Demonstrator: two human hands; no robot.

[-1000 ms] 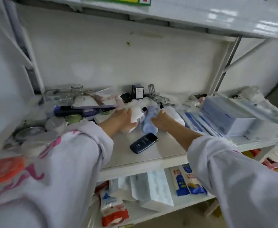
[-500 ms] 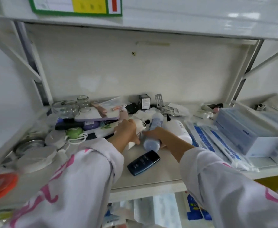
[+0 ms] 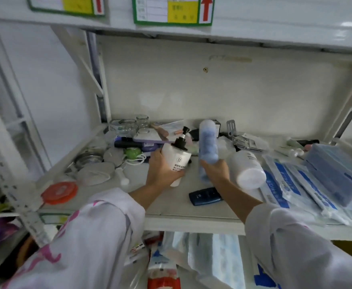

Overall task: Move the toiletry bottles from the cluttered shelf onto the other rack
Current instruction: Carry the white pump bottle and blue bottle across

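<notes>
My left hand (image 3: 162,171) grips a white pump bottle (image 3: 177,158) with a black pump head, lifted and tilted above the cluttered shelf (image 3: 171,213). My right hand (image 3: 214,171) holds a tall pale-blue bottle (image 3: 208,142) by its lower end, standing almost upright above the shelf. A second white bottle (image 3: 247,166) lies on its side just right of my right hand, its base toward me. Both sleeves are white with pink marks.
A dark blue phone-like device (image 3: 205,196) lies near the shelf's front edge. Glass jars (image 3: 129,125), round lids and an orange lid (image 3: 59,192) crowd the left. Blue-and-white packets (image 3: 292,184) and a blue box (image 3: 337,174) fill the right. The shelf above hangs low.
Both bottles have been lifted off the shelf: the white pump bottle in my left hand, the blue bottle raised upright in my right. The camera has tilted upward.
</notes>
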